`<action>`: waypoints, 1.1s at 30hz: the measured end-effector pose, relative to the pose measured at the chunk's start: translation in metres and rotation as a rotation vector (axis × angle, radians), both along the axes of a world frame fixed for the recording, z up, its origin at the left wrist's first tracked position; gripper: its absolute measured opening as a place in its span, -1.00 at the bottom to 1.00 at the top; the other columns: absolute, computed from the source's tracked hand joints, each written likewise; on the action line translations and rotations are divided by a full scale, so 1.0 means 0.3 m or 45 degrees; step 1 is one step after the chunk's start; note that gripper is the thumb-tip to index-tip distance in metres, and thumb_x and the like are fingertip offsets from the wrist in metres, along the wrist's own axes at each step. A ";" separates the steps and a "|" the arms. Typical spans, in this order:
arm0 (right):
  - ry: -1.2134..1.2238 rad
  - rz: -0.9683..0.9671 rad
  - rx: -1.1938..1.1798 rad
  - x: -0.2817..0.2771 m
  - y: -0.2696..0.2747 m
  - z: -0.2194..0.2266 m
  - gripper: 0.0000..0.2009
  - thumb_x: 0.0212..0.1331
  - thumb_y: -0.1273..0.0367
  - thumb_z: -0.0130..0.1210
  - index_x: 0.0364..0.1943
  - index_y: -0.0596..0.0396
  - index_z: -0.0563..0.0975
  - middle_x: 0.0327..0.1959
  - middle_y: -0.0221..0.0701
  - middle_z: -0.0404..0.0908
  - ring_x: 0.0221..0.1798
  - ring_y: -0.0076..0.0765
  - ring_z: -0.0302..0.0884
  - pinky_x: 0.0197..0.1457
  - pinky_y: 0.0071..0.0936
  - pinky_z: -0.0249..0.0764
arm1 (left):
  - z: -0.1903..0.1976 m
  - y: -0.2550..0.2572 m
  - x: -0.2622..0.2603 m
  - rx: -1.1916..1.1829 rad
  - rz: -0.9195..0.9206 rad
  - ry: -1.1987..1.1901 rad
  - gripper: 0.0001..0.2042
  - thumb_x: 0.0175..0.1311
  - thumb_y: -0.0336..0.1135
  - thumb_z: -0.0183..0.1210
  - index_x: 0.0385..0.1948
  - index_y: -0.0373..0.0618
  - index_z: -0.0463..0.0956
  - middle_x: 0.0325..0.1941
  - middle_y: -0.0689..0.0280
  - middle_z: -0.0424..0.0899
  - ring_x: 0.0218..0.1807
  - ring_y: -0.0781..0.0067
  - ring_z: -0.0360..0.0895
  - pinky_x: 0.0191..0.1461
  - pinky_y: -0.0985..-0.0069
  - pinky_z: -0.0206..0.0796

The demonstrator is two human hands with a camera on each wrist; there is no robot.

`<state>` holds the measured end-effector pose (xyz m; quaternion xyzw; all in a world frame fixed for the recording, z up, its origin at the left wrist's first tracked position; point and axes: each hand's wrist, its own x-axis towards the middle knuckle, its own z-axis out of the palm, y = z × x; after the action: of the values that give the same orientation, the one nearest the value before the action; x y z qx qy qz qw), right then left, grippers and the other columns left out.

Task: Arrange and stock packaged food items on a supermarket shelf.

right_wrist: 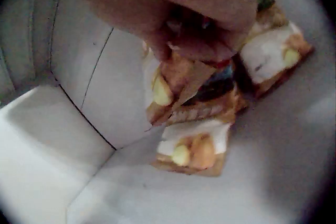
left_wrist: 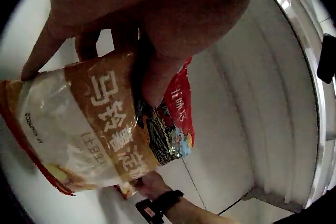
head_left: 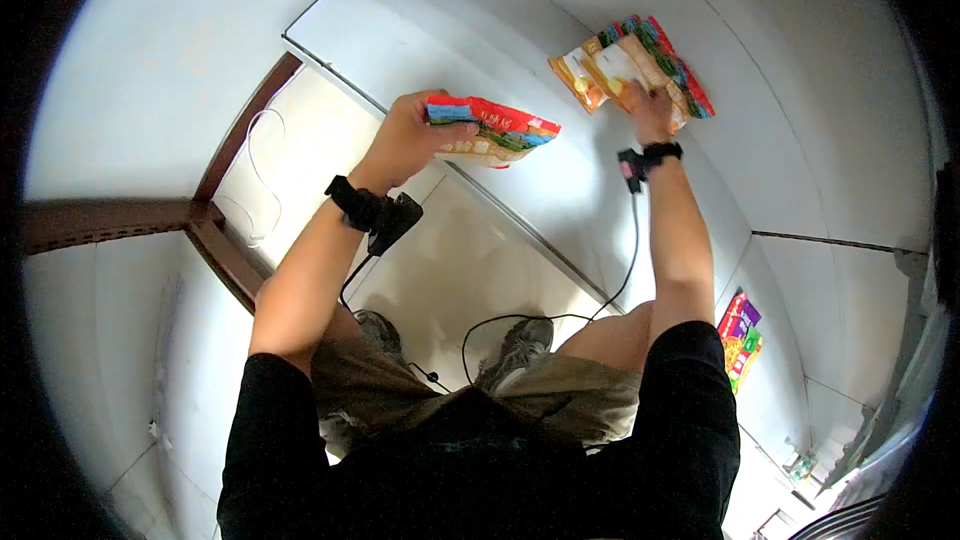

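Note:
My left hand (head_left: 405,140) pinches a red, blue and tan packet (head_left: 500,130) by one end, thumb across its printed face. That packet (left_wrist: 89,124), with a white and brown front, fills the lower left of the left wrist view. At the upper right of the head view, my right hand (head_left: 652,112) grips one of several similar packets (head_left: 620,62) lying overlapped on the pale surface. In the right wrist view, curled fingers of the right hand (right_wrist: 184,8) hold a packet's edge, with other packets (right_wrist: 199,148) beneath and beside it.
A purple, red and green packet (head_left: 740,340) lies at the right. The pale surface (head_left: 440,20) has a metal-trimmed edge running above the tiled floor (head_left: 430,240). A brown frame (head_left: 240,140) stands at the left, and a black cable (head_left: 530,316) hangs between the arms.

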<state>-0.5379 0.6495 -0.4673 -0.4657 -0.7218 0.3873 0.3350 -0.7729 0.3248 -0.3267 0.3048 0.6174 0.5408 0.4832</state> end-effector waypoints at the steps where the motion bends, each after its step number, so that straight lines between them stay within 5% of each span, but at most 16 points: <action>1: -0.085 0.004 -0.023 0.066 -0.014 0.053 -0.65 0.03 0.27 0.13 -0.18 0.27 0.49 -0.23 -0.22 0.57 -0.20 -0.23 0.50 -0.07 -0.36 0.36 | 0.004 -0.002 0.002 0.043 0.002 0.010 -0.90 0.05 -0.46 0.23 -0.42 -0.21 0.51 -0.45 0.40 0.57 -0.41 0.69 0.44 -0.35 0.67 0.30; 2: -0.151 0.031 0.115 0.168 0.085 -0.041 -0.68 0.08 0.28 0.13 -0.16 0.22 0.47 -0.29 -0.39 0.57 -0.27 -0.48 0.47 -0.20 -0.51 0.38 | 0.002 0.000 0.006 0.085 0.002 0.018 -0.90 0.05 -0.47 0.23 -0.43 -0.21 0.51 -0.46 0.41 0.57 -0.41 0.69 0.44 -0.34 0.66 0.30; 3: 0.115 0.048 0.127 0.209 0.035 0.021 -0.71 0.09 0.29 0.12 -0.18 0.20 0.47 -0.34 -0.44 0.55 -0.35 -0.52 0.45 -0.27 -0.53 0.39 | -0.029 0.001 0.009 0.144 0.013 0.007 -0.86 0.06 -0.34 0.25 -0.37 -0.11 0.52 -0.49 0.46 0.55 -0.47 0.72 0.41 -0.46 0.73 0.22; 4: -0.131 -0.120 -0.035 0.245 -0.012 0.104 -0.72 0.11 0.32 0.10 -0.16 0.21 0.45 -0.33 -0.44 0.52 -0.33 -0.51 0.46 -0.23 -0.54 0.43 | -0.024 -0.002 0.007 0.155 0.012 -0.002 -0.86 0.06 -0.34 0.25 -0.37 -0.11 0.52 -0.49 0.46 0.55 -0.47 0.72 0.41 -0.46 0.73 0.22; 6: -0.145 -0.247 -0.156 0.393 0.102 -0.063 -0.71 0.13 0.31 0.08 -0.14 0.21 0.43 -0.33 -0.41 0.50 -0.36 -0.47 0.46 -0.20 -0.51 0.47 | -0.002 -0.001 0.002 0.011 -0.046 0.058 -0.84 0.04 -0.34 0.26 -0.37 -0.12 0.52 -0.47 0.45 0.56 -0.46 0.72 0.41 -0.45 0.72 0.23; 12: -0.821 -1.054 0.340 0.411 0.157 -0.299 -0.33 -0.14 -0.03 0.24 -0.13 0.31 0.37 -0.16 -0.19 0.45 -0.17 -0.13 0.44 -0.01 -0.22 0.39 | -0.012 0.007 0.010 0.052 -0.046 -0.002 -0.86 0.05 -0.34 0.26 -0.40 -0.12 0.52 -0.49 0.46 0.55 -0.45 0.73 0.41 -0.45 0.72 0.22; 13: -0.707 -1.186 0.223 0.360 0.119 -0.249 -0.18 -0.30 -0.14 0.26 -0.12 0.34 0.32 -0.02 -0.12 0.32 0.06 0.00 0.26 0.16 -0.18 0.22 | -0.024 0.008 0.010 0.048 -0.043 0.001 -0.86 0.05 -0.34 0.26 -0.40 -0.12 0.52 -0.49 0.46 0.55 -0.45 0.73 0.41 -0.45 0.72 0.22; 18: -0.636 -1.042 0.278 0.115 -0.042 -0.037 -0.24 -0.18 -0.05 0.22 -0.06 0.33 0.27 0.02 -0.11 0.24 0.15 -0.06 0.11 0.20 -0.18 0.11 | -0.004 0.001 0.004 0.054 -0.034 0.006 -0.87 0.06 -0.35 0.25 -0.40 -0.12 0.51 -0.47 0.45 0.56 -0.44 0.72 0.42 -0.40 0.71 0.24; 22: -0.553 -0.741 0.440 0.047 0.017 -0.255 -0.42 -0.11 0.11 0.25 -0.17 0.32 0.31 -0.34 -0.20 0.49 -0.40 -0.17 0.51 -0.32 -0.26 0.46 | -0.013 0.001 0.005 0.062 0.010 -0.119 -0.84 0.03 -0.45 0.24 -0.37 -0.25 0.51 -0.39 0.33 0.59 -0.35 0.62 0.49 -0.25 0.63 0.34; 25: -0.075 -0.281 -0.078 -0.058 -0.032 -0.312 -0.52 -0.09 0.15 0.28 -0.29 0.28 0.37 -0.52 -0.28 0.52 -0.70 -0.30 0.44 -0.66 -0.39 0.39 | 0.002 -0.003 0.003 0.017 0.000 0.006 -0.85 0.02 -0.46 0.25 -0.37 -0.25 0.51 -0.39 0.33 0.59 -0.36 0.62 0.48 -0.24 0.63 0.34; 27: 0.405 -0.389 -0.925 -0.141 -0.107 -0.160 -0.63 -0.05 0.21 0.27 -0.33 0.19 0.42 -0.50 -0.29 0.53 -0.70 -0.42 0.42 -0.69 -0.50 0.36 | 0.022 0.001 0.007 -0.018 -0.017 0.015 -0.85 0.02 -0.45 0.25 -0.38 -0.25 0.50 -0.39 0.34 0.59 -0.36 0.62 0.47 -0.24 0.63 0.34; 30: 0.311 -0.455 -0.939 -0.184 -0.072 -0.191 -0.73 -0.05 0.31 0.27 -0.39 0.15 0.43 -0.50 -0.32 0.53 -0.70 -0.42 0.42 -0.71 -0.50 0.34 | -0.012 -0.002 0.002 -0.067 0.002 -0.053 -0.86 0.03 -0.46 0.24 -0.39 -0.24 0.50 -0.39 0.34 0.59 -0.36 0.63 0.47 -0.23 0.63 0.34; 32: 0.249 -0.538 -0.548 -0.212 -0.088 -0.180 -0.82 -0.03 0.41 0.23 -0.46 0.11 0.42 -0.49 -0.32 0.53 -0.70 -0.44 0.41 -0.78 -0.52 0.22 | -0.009 -0.002 0.007 -0.041 0.008 -0.033 -0.87 0.04 -0.46 0.24 -0.39 -0.24 0.50 -0.39 0.34 0.59 -0.36 0.63 0.47 -0.24 0.63 0.34; 33: 0.207 -0.434 -0.614 -0.201 -0.039 -0.258 -0.81 -0.03 0.38 0.22 -0.42 0.15 0.44 -0.43 -0.30 0.54 -0.60 -0.40 0.45 -0.71 -0.47 0.28 | -0.007 -0.004 0.008 -0.013 0.010 -0.016 -0.88 0.04 -0.47 0.23 -0.40 -0.24 0.50 -0.39 0.34 0.59 -0.36 0.64 0.47 -0.24 0.63 0.34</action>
<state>-0.5983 0.6377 -0.5446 -0.6138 -0.4911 0.5216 0.3316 -0.7704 0.3238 -0.3288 0.2964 0.6184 0.5414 0.4864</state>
